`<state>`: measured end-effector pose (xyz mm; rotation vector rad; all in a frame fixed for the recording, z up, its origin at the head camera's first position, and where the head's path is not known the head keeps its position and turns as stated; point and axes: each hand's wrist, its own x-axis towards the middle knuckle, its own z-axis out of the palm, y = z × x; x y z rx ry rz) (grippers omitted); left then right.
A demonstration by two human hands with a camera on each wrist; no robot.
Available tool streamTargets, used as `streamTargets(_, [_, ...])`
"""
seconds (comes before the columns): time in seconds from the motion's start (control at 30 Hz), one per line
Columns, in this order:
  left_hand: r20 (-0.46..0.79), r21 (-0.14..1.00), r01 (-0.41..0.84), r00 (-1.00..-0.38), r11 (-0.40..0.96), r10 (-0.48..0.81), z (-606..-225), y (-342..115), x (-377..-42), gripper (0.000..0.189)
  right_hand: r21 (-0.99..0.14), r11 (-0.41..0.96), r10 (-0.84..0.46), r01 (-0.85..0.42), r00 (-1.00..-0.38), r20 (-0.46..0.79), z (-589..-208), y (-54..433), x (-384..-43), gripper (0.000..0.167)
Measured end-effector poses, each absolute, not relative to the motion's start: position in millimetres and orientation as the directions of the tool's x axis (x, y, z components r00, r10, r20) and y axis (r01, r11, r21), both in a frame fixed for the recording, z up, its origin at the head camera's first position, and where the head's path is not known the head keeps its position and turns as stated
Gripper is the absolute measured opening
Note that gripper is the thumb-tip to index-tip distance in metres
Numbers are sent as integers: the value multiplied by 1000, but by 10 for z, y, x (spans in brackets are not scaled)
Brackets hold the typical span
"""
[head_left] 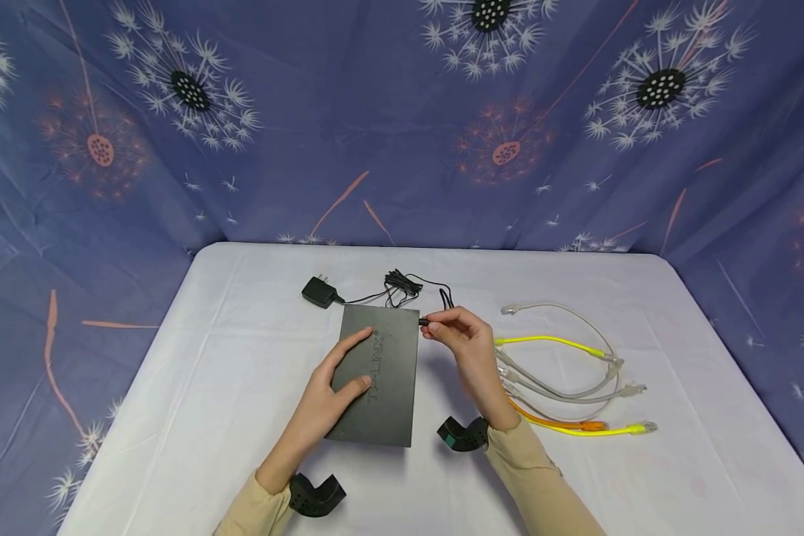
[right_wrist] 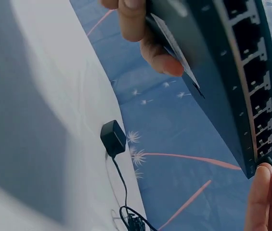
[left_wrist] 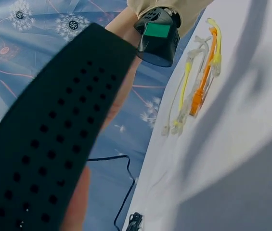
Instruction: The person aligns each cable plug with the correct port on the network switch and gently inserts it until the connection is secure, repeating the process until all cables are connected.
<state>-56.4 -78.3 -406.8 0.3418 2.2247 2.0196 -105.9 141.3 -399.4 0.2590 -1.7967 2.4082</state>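
A dark grey TP-LINK network switch is held above the table. My left hand grips it from the left, thumb and a finger on its top and other fingers under it. Its row of ports shows in the right wrist view, and its vented side fills much of the left wrist view. My right hand pinches a black power plug at the far right corner of the switch, right at the end of the port row. The plug's tip is hidden there.
Behind the switch lies the black power adapter with its bundled cord. Several grey, yellow and orange network cables, including an orange one, lie to the right. A white cloth covers the table, and a patterned curtain hangs behind.
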Motion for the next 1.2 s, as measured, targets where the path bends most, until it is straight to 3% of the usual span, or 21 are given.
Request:
streamTargets(0.57, [80, 994, 91, -983, 59, 167, -4102, -722, -572, 60, -936, -328, -37, -128, -988, 148, -4027, 1456, -1034, 15])
streamTargets(1.2, [84, 996, 89, -983, 23, 162, -4119, -726, -560, 59, -939, -319, -28, -126, -989, 142, -4042, 1667, -929, 33])
